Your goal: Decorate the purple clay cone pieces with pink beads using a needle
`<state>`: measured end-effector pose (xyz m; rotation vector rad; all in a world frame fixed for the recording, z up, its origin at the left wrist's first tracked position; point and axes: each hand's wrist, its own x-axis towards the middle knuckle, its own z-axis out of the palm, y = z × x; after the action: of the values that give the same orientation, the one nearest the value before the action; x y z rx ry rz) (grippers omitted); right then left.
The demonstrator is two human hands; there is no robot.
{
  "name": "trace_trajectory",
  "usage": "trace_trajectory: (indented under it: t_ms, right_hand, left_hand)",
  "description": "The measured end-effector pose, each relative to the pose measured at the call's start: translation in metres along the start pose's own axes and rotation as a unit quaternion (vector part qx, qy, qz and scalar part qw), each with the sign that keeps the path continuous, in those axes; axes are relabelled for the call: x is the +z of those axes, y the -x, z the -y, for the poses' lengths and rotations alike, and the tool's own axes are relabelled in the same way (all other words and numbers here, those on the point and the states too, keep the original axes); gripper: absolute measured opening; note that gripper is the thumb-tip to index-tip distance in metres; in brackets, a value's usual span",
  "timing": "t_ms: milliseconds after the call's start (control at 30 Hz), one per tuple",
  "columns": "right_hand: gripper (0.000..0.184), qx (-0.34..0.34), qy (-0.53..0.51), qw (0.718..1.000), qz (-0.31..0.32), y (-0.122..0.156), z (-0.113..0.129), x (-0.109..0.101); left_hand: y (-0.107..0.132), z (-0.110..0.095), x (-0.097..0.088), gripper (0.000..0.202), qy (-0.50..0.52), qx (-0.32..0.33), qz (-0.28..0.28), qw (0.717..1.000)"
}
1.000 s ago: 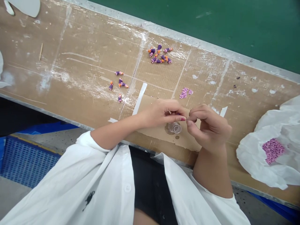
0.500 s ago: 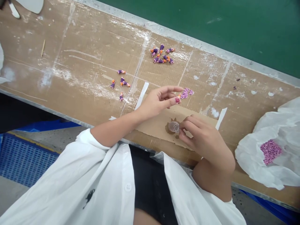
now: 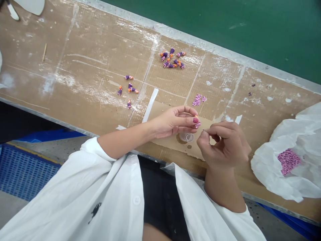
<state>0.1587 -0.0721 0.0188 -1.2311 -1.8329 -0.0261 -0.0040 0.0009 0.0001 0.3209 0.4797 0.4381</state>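
My left hand [image 3: 175, 121] pinches a tiny orange piece between thumb and forefinger, just above a small clear cup [image 3: 187, 136] on the cardboard. My right hand [image 3: 224, 144] is curled beside it, pinching a thin pin-like tool whose tip points at the left fingertips. A little heap of pink beads [image 3: 198, 99] lies just beyond the hands. Two groups of small purple-and-orange pieces rest farther off, one at the middle [image 3: 127, 89] and one near the far edge [image 3: 173, 59].
A cardboard-covered bench [image 3: 82, 63] streaked with white glue runs across the view. White plastic wrap [image 3: 276, 167] holding a heap of pink beads [image 3: 288, 161] lies at the right. A thin wooden stick [image 3: 44, 52] lies far left. A blue crate [image 3: 27, 174] sits below the bench.
My left hand drew back from the pink bead heap with a small piece pinched. My right hand lifted from the clear cup and came up to meet it.
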Motion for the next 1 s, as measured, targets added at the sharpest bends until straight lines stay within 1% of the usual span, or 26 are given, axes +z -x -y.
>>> trace_trajectory:
  t_ms: [100, 300, 500, 600, 800, 1000]
  right_hand:
    - [0.026, -0.012, 0.022, 1.0, -0.011, 0.0025, -0.0016, 0.0006]
    - [0.025, -0.008, 0.016, 1.0, 0.013, 0.0017, -0.0021, 0.0013]
    - [0.027, -0.022, 0.03, 0.999, 0.016, 0.001, -0.0027, 0.0029]
    - [0.028, -0.027, 0.044, 0.999, 0.017, 0.0012, -0.0024, 0.0025]
    - [0.026, -0.017, 0.045, 0.998, 0.035, 0.0019, 0.0004, 0.001]
    - [0.026, -0.027, 0.044, 0.998, 0.028, 0.002, -0.001, 0.0035]
  left_hand:
    - [0.0007, 0.0016, 0.0014, 0.042, 0.007, -0.008, -0.008, 1.0]
    - [-0.0016, 0.0039, 0.0006, 0.042, 0.015, -0.013, -0.011, 1.0]
    - [-0.0005, 0.0031, 0.0023, 0.048, -0.009, -0.002, -0.011, 1.0]
    - [-0.0004, 0.0026, 0.0028, 0.053, -0.028, 0.016, -0.018, 0.999]
    - [0.0005, 0.0016, 0.0045, 0.056, -0.086, 0.044, -0.015, 0.995]
    - [0.0018, 0.0063, 0.0049, 0.057, -0.063, 0.036, -0.022, 0.997]
